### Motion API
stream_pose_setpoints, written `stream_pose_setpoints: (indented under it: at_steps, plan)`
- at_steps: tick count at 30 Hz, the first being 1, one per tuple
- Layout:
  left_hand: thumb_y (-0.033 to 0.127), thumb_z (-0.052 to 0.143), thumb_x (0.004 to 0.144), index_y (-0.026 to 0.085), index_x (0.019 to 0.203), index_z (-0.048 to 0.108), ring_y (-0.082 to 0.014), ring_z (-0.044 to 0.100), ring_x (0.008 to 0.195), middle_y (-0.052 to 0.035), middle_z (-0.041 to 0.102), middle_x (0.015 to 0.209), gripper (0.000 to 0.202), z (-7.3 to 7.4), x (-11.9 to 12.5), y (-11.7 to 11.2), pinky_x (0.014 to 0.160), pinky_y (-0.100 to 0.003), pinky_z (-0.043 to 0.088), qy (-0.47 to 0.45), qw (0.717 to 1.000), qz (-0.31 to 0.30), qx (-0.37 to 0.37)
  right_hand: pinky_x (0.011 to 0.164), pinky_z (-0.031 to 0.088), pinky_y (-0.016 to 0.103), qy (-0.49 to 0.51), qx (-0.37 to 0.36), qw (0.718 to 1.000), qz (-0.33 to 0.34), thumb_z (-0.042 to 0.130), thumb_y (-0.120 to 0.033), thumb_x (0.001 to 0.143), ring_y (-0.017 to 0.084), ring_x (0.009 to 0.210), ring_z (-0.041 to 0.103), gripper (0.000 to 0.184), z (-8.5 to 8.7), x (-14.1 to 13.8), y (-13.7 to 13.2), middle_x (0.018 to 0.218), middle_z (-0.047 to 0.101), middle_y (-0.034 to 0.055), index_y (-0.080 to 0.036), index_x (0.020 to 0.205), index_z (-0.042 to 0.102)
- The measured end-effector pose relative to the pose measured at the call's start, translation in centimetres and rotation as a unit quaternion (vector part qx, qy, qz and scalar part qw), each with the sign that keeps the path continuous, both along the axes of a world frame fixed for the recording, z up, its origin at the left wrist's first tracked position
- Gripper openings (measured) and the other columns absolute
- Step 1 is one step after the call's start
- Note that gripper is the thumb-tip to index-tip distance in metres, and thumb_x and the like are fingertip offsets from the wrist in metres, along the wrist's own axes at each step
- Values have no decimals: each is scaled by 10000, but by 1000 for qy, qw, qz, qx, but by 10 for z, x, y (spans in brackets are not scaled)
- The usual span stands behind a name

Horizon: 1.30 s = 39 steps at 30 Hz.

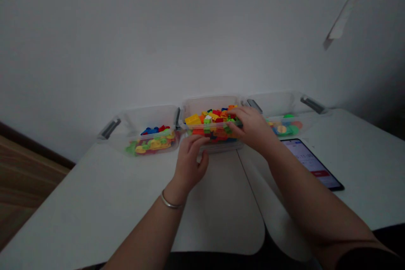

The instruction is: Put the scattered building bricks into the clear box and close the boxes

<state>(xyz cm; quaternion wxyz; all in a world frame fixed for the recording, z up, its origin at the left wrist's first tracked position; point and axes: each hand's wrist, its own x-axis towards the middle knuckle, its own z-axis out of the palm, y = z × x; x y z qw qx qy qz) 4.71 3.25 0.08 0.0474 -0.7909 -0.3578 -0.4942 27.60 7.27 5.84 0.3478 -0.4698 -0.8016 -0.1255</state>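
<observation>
Your hands are at the transparent plastic bin (pixel 209 103), which stands in the middle of a row of three at the far edge of the desk, and it is heaped with yellow, red, orange, green and blue building bricks (pixel 209 124). Your right hand (pixel 253 128) lies over the bin's right side, its fingers (pixel 236 121) together and curved down onto the rim and bricks; you can't tell whether they grip anything. Your left hand (pixel 190 162) is just below the bin, its loosely curled fingers (pixel 193 143) at or touching the front wall, with nothing visibly held. A metal bangle (pixel 171 202) circles your left wrist. To the left, a matching bin (pixel 148 116) holds blue and red bricks over green and yellow pieces. To the right, another (pixel 280 103) holds green and orange pieces. A tablet (pixel 311 162) lies on the white desk (pixel 357 156), below that right bin.
</observation>
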Motion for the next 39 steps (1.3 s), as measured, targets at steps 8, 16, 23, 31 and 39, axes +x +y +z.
stream_pose_setpoints:
  at_steps: [8,16,23,31,39]
  plan:
    - [192,601,866,168,1294,583,-349,518,1263,-161,612,1301,429,28,-1,6,1112,-558,393,131,976,169,32,812,459,384,-51,-8,999,-18,628,-280,888,273,901,641,137,21,4,-21,961,721,117,-164,920,694]
    - [231,622,874,145,1248,624,-372,584,1211,-172,646,1267,384,47,2,19,1083,-589,422,213,959,185,-18,857,470,393,-98,-69,993,-8,653,-291,890,295,977,654,220,18,-1,-20,1053,730,137,-129,1030,703]
    - [278,641,862,118,1138,672,-385,590,1237,-196,663,1290,321,58,6,35,1120,-601,382,262,945,191,-39,999,440,454,-123,-54,991,5,659,-328,904,331,1105,641,381,8,-4,-15,1173,721,174,-98,1208,655]
    - [262,616,873,157,1286,605,-358,495,1359,-178,577,1429,426,53,2,41,1135,-580,379,203,965,161,-48,1072,427,484,-108,-50,993,18,635,-295,914,332,1262,582,447,2,-2,-8,1393,619,190,-81,1305,608]
    - [184,605,865,187,1232,613,-333,584,1222,-135,649,1213,368,30,-9,24,1096,-545,415,135,977,159,40,970,472,439,-86,-37,995,36,621,-250,913,308,1149,600,289,12,-3,-16,1221,684,162,-124,1166,679]
